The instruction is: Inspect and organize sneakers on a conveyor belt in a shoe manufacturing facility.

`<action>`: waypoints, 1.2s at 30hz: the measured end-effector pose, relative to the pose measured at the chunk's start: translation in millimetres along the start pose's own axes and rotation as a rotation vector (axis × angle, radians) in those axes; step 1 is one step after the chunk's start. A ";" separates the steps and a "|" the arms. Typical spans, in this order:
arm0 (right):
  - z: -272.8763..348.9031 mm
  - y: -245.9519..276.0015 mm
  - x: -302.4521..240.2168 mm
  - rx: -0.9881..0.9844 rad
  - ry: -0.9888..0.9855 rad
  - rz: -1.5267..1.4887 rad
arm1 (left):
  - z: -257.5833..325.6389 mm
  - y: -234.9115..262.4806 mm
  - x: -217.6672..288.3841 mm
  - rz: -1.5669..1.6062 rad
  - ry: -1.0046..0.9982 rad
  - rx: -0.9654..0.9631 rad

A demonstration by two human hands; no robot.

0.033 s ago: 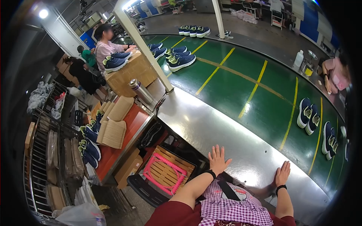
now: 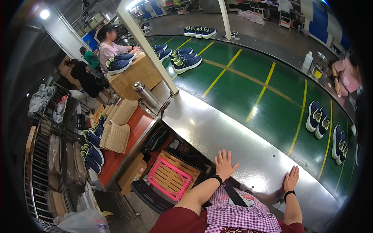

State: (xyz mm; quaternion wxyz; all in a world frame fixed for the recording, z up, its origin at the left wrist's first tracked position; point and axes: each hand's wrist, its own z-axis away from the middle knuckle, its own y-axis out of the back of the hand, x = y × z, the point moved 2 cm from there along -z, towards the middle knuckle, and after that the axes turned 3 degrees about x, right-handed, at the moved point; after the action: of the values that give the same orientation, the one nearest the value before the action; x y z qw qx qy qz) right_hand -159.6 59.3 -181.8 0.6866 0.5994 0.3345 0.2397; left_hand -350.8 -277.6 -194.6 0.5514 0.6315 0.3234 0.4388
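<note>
My left hand [image 2: 225,166] lies flat at the near edge of the metal worktop [image 2: 217,130], its fingers spread and holding nothing. Further right, my right hand [image 2: 291,179] rests on the same metal surface, fingers stretched out and nothing in them. Beyond the worktop runs a green conveyor belt [image 2: 233,85] with yellow cross lines. A pair of navy sneakers with white soles [image 2: 318,120] stands on the belt at the right, and another navy pair [image 2: 339,145] is nearer the right rim. More navy sneakers [image 2: 186,62] are grouped on the belt's far left part.
A wooden-slat chair [image 2: 171,176] with pink trim stands left of me. On a red table [image 2: 132,130] are cardboard inserts [image 2: 115,138] and several navy sneakers. A steel flask [image 2: 145,93] and a carton [image 2: 134,75] stand near a white post [image 2: 147,46]. Co-workers sit at both far sides.
</note>
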 end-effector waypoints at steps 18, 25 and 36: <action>-3.7 -4.9 -3.6 0.016 -0.064 -0.021 | -1.9 -1.2 0.6 0.029 -0.001 -0.016; -3.1 -9.2 -2.7 0.033 -0.059 -0.020 | -2.7 -1.5 1.9 0.016 -0.005 -0.004; -4.2 -16.9 -3.4 0.068 -0.046 0.024 | -6.1 4.3 1.5 -0.002 0.020 -0.066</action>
State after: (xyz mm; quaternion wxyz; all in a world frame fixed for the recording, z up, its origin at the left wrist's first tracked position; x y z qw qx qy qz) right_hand -166.2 56.8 -198.0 0.6705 0.6316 0.3193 0.2225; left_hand -356.0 -274.6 -190.1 0.5692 0.6081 0.3149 0.4550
